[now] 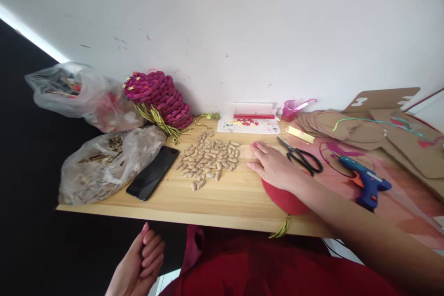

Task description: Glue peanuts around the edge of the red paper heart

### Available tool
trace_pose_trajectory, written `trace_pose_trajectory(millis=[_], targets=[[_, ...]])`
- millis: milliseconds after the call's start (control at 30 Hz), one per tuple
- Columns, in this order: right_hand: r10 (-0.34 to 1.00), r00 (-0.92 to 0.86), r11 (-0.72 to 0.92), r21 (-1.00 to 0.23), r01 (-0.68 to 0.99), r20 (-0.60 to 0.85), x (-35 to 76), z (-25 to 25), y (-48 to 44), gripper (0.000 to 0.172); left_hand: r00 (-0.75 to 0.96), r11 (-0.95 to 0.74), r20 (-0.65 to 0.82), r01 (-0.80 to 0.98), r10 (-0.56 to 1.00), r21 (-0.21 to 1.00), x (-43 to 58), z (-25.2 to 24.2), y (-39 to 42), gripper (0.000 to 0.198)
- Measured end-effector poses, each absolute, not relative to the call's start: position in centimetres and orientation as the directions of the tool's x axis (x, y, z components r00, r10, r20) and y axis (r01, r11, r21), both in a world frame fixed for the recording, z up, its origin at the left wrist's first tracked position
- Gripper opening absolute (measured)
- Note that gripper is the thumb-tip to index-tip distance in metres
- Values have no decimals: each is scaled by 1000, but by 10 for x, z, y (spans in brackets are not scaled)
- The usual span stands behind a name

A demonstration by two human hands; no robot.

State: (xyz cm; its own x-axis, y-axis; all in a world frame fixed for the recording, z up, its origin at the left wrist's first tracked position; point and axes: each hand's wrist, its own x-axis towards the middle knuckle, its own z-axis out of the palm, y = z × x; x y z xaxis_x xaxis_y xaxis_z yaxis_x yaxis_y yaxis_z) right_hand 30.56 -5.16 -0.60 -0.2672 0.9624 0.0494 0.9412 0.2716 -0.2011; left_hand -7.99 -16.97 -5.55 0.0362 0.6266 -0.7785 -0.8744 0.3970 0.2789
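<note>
My right hand lies flat, palm down, fingers stretched out, partly over a round red piece at the table's front. A yellow-green tassel hangs from that piece over the edge. Black-handled scissors rest just beyond the hand. To its left, unshelled peanuts are spread loosely on the wood. My left hand hangs below the front edge, its fingers curled in, with nothing visible in them.
A phone and plastic bags are on the left, beside a stack of purple decorated pieces. Paper with small stars and a pink cup stand behind. A blue glue gun and cardboard cutouts occupy the right.
</note>
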Motion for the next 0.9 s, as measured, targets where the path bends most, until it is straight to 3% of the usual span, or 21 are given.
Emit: trace_pose_trajectory(millis=[300, 367, 533, 667, 733, 800, 867, 900], targets=[[927, -360, 375, -248, 893, 107, 308, -4, -43, 63, -30, 290, -627, -869, 778, 400, -78, -5, -154, 39], [924, -340, 376, -258, 890, 175, 317, -4, -57, 63, -76, 241, -606, -873, 792, 424, -80, 4, -150, 40], [874, -335, 413, -173, 894, 351, 357, -43, -104, 54, -186, 127, -478, -825, 858, 550, -87, 27, -130, 36], [814, -371, 446, -71, 892, 447, 380, -86, -112, 53, -368, -100, -222, -682, 903, 724, -103, 61, -84, 35], [794, -392, 458, -34, 888, 464, 379, -94, -109, 53, -500, -260, -66, -554, 863, 791, -119, 88, -49, 38], [779, -424, 483, -11, 876, 462, 371, -94, -104, 54, -641, -424, 147, -302, 753, 854, -142, 120, -11, 40], [769, -445, 499, 5, 867, 459, 360, -89, -101, 53, -652, -526, 526, 221, 547, 821, -169, 154, 27, 45], [768, -441, 494, 9, 869, 463, 355, -85, -100, 52, -519, -502, 728, 528, 449, 685, -180, 171, 44, 50]])
